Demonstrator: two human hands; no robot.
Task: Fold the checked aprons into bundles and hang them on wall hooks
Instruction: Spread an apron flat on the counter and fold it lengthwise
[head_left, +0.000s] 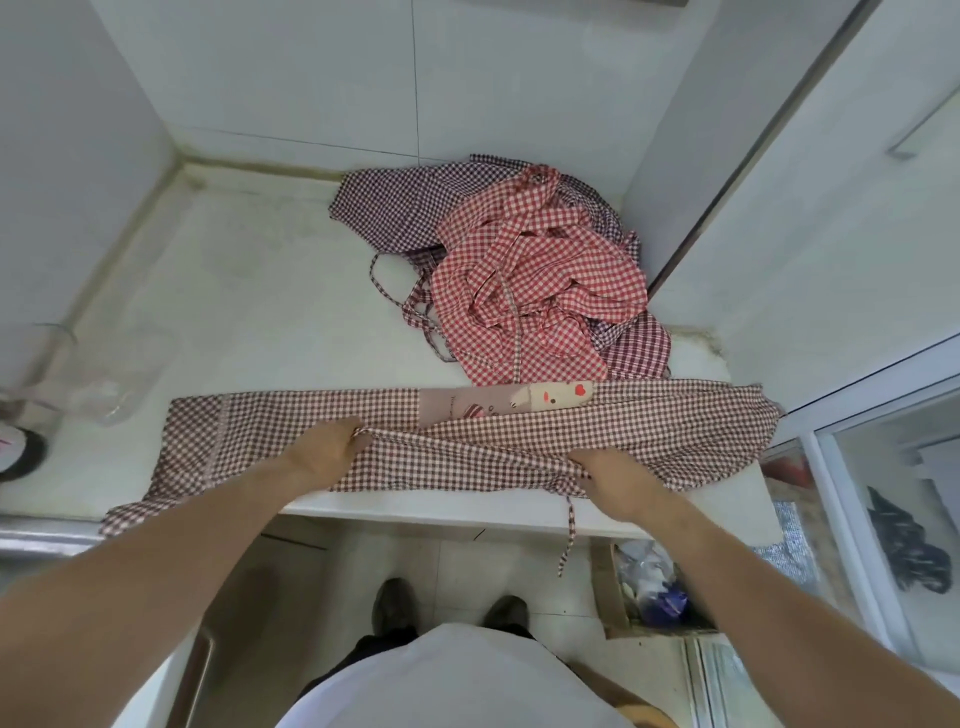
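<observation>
A brown-and-white checked apron (291, 421) lies folded into a long strip across the front of the white counter (249, 291), a pink cartoon pocket patch (498, 402) showing on top. My left hand (327, 447) pinches the apron's tie strap (457, 447) near the strip's middle. My right hand (613, 480) grips the fabric and strap at the front edge further right. One strap end (569, 535) dangles over the counter's edge. Behind lies a crumpled red checked apron (540, 291) on top of a purple checked apron (400, 202).
White walls close the counter at the back and left; a cabinet side (779, 182) stands on the right. A clear glass jar (88, 374) lies at the left edge. Below are a tiled floor, my shoes and a box of items (654, 587).
</observation>
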